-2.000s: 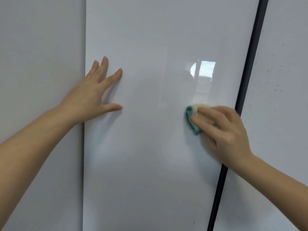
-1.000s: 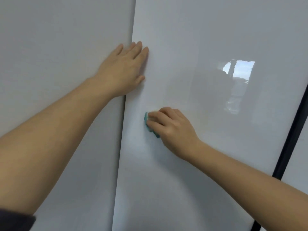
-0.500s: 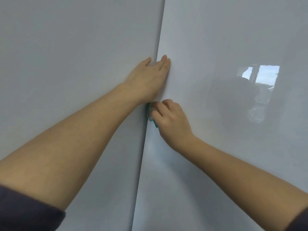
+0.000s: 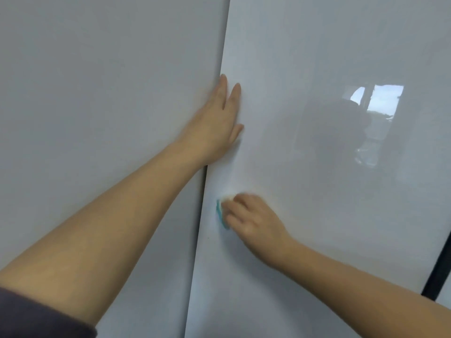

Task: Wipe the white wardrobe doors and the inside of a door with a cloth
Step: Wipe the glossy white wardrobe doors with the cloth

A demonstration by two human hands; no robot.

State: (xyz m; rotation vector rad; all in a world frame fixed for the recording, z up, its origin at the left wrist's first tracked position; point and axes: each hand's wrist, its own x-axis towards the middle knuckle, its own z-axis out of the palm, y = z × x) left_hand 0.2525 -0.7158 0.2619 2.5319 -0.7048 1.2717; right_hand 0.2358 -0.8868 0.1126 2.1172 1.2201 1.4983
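Since half a second ago the right hand [image 4: 253, 220] and cloth [image 4: 220, 212] have dropped lower in the frame. They were tucked right under the left hand [image 4: 217, 120]; now they're well below it. Left hand hasn't left the door edge.

Left to right:
- **Far left:** matte white door panel [image 4: 97, 93] fills the upper left. A dark sleeve [image 4: 36, 315] shows in the bottom left corner.
- **Centre, left hand:** it lies flat with fingers straight and together across the seam, palm against the leading edge of the glossy door [image 4: 317, 215], holding nothing. Looks like bracing to me.
- **Below centre, cloth:** a teal cloth with a pale patch, wadded small. It is pressed on the glossy door just beside its left edge.
- **Below centre, right hand:** fingers curled over the cloth, pinning it to the panel. It is motion-blurred, so I can't read the exact finger placement.
- **Upper right:** a window reflection [image 4: 380, 101] on the gloss.
- **Lower right:** a dark vertical strip [image 4: 436, 272] at the door's far side.

Handling, my read:
- **Cloth:** soft, light and floppy. It'll bunch or slip out unless kept balled under the fingertips, so grip it across the wad rather than by a corner.
- **Door:** stiff, smooth and slick, and it probably swings under pressure. That makes the flat brace at the edge the right place to steady it.
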